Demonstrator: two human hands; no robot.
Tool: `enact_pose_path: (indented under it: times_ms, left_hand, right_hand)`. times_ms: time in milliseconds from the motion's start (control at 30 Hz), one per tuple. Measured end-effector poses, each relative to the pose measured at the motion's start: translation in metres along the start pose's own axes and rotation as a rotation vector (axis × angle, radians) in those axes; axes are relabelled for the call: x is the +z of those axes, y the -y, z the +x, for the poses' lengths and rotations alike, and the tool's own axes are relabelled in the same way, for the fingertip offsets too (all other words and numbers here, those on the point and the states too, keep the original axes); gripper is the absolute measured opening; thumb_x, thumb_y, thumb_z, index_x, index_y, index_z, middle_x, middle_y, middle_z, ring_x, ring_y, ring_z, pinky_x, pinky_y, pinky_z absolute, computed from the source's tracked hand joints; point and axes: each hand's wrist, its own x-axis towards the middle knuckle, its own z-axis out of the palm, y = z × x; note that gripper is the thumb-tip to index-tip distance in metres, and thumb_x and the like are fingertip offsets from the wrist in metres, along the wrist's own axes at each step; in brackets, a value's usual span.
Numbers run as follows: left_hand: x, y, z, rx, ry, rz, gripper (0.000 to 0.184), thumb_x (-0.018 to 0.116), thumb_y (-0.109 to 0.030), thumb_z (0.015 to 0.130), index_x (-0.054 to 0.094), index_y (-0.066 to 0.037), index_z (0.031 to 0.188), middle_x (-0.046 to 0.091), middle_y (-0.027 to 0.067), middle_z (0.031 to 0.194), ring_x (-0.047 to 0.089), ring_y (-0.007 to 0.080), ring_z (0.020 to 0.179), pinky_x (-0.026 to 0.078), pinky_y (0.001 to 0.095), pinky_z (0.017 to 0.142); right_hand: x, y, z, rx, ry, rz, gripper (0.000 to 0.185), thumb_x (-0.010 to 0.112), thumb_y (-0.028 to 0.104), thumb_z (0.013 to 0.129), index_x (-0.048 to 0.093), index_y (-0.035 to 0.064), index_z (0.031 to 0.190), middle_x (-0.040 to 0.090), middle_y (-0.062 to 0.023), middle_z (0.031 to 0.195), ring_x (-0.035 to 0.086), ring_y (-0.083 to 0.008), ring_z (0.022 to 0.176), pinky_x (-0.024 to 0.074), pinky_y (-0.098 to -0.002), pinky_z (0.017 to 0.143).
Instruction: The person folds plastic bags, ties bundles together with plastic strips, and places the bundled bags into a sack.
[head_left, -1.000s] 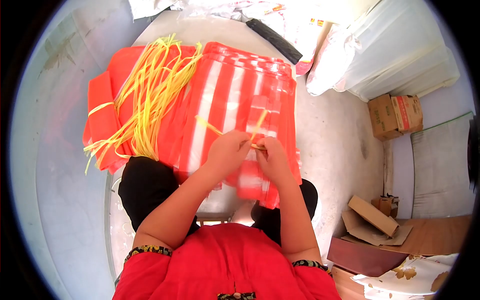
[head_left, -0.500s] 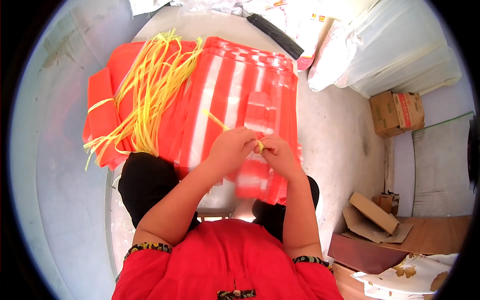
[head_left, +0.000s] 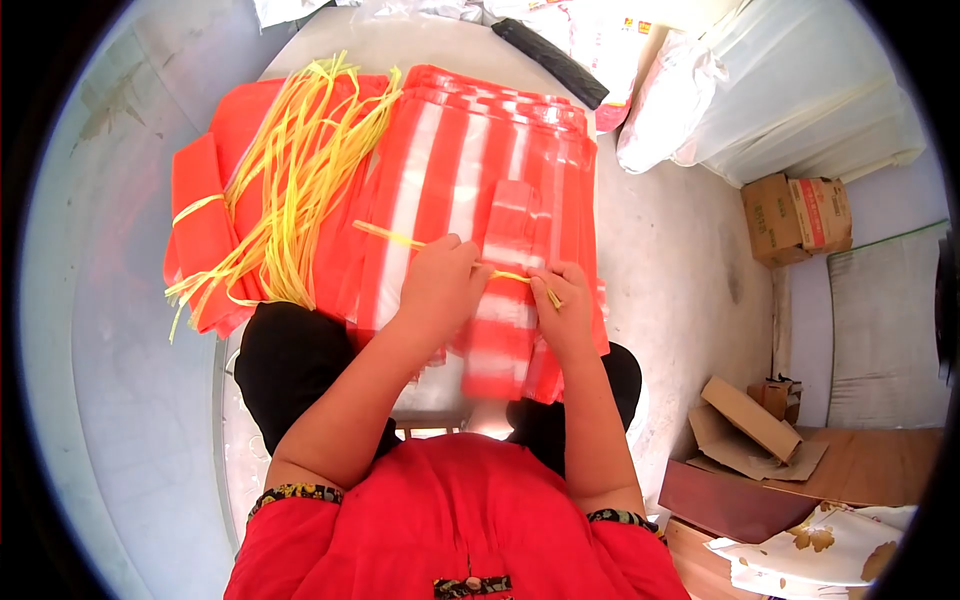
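Observation:
A yellow plastic strip (head_left: 512, 276) stretches between my two hands, across a narrow folded red-and-white striped plastic bundle (head_left: 503, 322). My left hand (head_left: 440, 283) is closed on the strip, and a loose tail sticks out to its left. Pinching the other end is my right hand (head_left: 564, 308), with a short end showing below its fingers. Under the folded bundle lies a stack of red-and-white striped plastic sheets (head_left: 440, 150). To its left, many loose yellow strips (head_left: 300, 190) are heaped over red plastic.
A red folded bundle tied with a yellow strip (head_left: 197, 205) rests at the left. Beyond the stack lie a black roll (head_left: 550, 62) and white bags (head_left: 660, 110). Cardboard boxes (head_left: 797, 220) stand at the right, with an opened carton (head_left: 750, 430) nearer me.
My hands have moved apart, drawing the yellow strip out straight between them. My left hand shifted left and my right hand right; more of the strip shows across the bundle.

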Motion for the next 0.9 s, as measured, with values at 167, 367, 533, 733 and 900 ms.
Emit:
enact_pose_path:
  times_ms: [167, 367, 533, 733, 900]
  left_hand:
    - [0.001, 0.0, -0.004, 0.056, -0.006, 0.227, 0.031, 0.081, -0.03, 0.085, 0.07, -0.001, 0.082, 0.06, 0.0147, 0.087, 0.063, 0.0348, 0.088, 0.052, 0.0461, 0.077]
    - [-0.001, -0.001, -0.003, 0.08, -0.009, 0.309, 0.036, 0.082, -0.034, 0.082, 0.071, 0.0, 0.08, 0.06, 0.0151, 0.087, 0.063, 0.0343, 0.091, 0.051, 0.0455, 0.081]
    - [0.0, 0.0, -0.002, 0.093, -0.009, 0.341, 0.037, 0.082, -0.035, 0.081, 0.071, -0.001, 0.079, 0.06, 0.0147, 0.086, 0.063, 0.0335, 0.09, 0.051, 0.0449, 0.08]
    - [0.003, 0.003, -0.002, 0.121, -0.048, 0.331, 0.032, 0.082, -0.032, 0.082, 0.071, -0.002, 0.078, 0.06, 0.0142, 0.086, 0.062, 0.0331, 0.089, 0.05, 0.0445, 0.08]
    - [0.001, 0.002, 0.0, 0.221, -0.144, 0.2, 0.023, 0.08, -0.024, 0.082, 0.069, -0.004, 0.076, 0.061, 0.0106, 0.088, 0.061, 0.0309, 0.092, 0.05, 0.0426, 0.079]
  right_hand:
    - [-0.008, -0.003, -0.008, 0.138, 0.038, 0.038, 0.011, 0.073, 0.012, 0.09, 0.075, 0.001, 0.091, 0.067, -0.0139, 0.097, 0.066, -0.0314, 0.092, 0.0526, -0.04, 0.081]
    - [-0.013, -0.001, -0.005, 0.181, 0.082, -0.013, 0.014, 0.07, 0.011, 0.088, 0.068, -0.0012, 0.081, 0.064, -0.0154, 0.093, 0.065, -0.0314, 0.088, 0.0513, -0.0401, 0.076]
    - [-0.009, 0.007, 0.003, 0.293, 0.089, 0.225, 0.02, 0.065, 0.008, 0.094, 0.065, -0.0039, 0.077, 0.067, -0.0065, 0.092, 0.061, -0.0149, 0.078, 0.0486, -0.0299, 0.068]
    - [-0.01, 0.028, 0.021, 0.612, 0.357, 0.475, 0.029, 0.065, 0.024, 0.098, 0.07, -0.0019, 0.087, 0.066, -0.0049, 0.077, 0.062, -0.0157, 0.071, 0.0501, -0.0325, 0.066]
    - [0.006, 0.022, 0.023, 0.515, 0.361, 0.19, 0.029, 0.068, 0.027, 0.097, 0.07, 0.0, 0.087, 0.066, -0.0087, 0.077, 0.064, -0.0182, 0.071, 0.051, -0.0344, 0.067]
